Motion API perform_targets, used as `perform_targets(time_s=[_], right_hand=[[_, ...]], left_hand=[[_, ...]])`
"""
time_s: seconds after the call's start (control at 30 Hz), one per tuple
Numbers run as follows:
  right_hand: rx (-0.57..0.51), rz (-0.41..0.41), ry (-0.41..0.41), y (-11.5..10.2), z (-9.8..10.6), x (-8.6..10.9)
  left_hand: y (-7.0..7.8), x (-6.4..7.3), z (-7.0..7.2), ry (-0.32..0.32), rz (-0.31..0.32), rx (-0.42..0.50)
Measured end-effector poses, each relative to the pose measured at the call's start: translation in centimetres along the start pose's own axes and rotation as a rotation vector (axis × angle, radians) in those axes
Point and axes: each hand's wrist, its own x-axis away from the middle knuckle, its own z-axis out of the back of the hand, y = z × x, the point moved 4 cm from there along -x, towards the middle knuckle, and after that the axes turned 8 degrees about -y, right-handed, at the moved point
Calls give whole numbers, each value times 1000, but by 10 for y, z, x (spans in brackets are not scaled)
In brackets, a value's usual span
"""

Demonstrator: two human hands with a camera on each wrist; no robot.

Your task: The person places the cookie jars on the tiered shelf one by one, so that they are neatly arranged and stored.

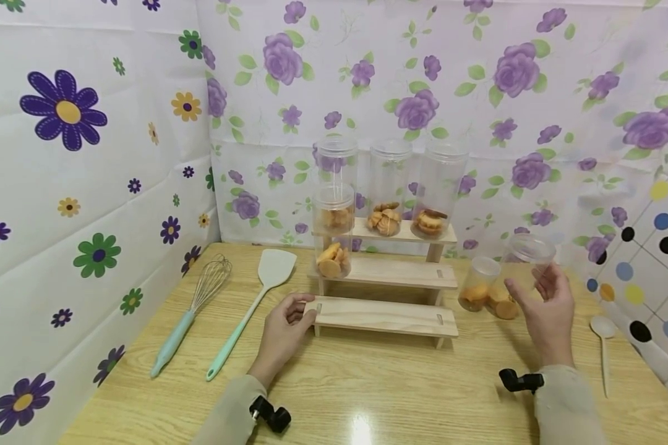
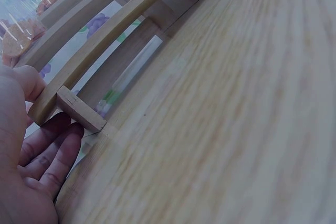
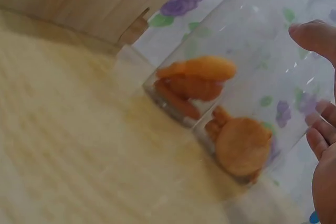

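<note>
My left hand [image 1: 282, 330] grips the left end of the lowest step of a three-step wooden rack [image 1: 378, 314], thumb above and fingers below in the left wrist view. A tall clear jar [image 1: 526, 253] with round cookies at its bottom stands right of the rack. Around its right side, my right hand [image 1: 548, 309] is spread, thumb and fingers apart; whether they touch the jar I cannot tell. A shorter cookie jar [image 1: 481, 278] stands close on its left. In the right wrist view, both jars' cookies [image 3: 243, 148] show near the tabletop.
Three tall cookie jars [image 1: 391, 185] line the top step, and another jar [image 1: 334, 241] sits on the middle step's left end. A whisk [image 1: 189, 318] and a white-headed spatula [image 1: 250, 309] lie at left. Far right lies a white spoon [image 1: 604, 346]. Patterned cloth walls surround the table.
</note>
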Motion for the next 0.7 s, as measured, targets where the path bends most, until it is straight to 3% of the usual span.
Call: perform_targets(time_s=[0.3,0.7], right_hand=[[61,-69,-37,29,-2,5],[109,-67,-89,36,-5,10]], left_hand=[[0,0,-1,2,-5,1],[-1,-1,0,12,-13,-1]])
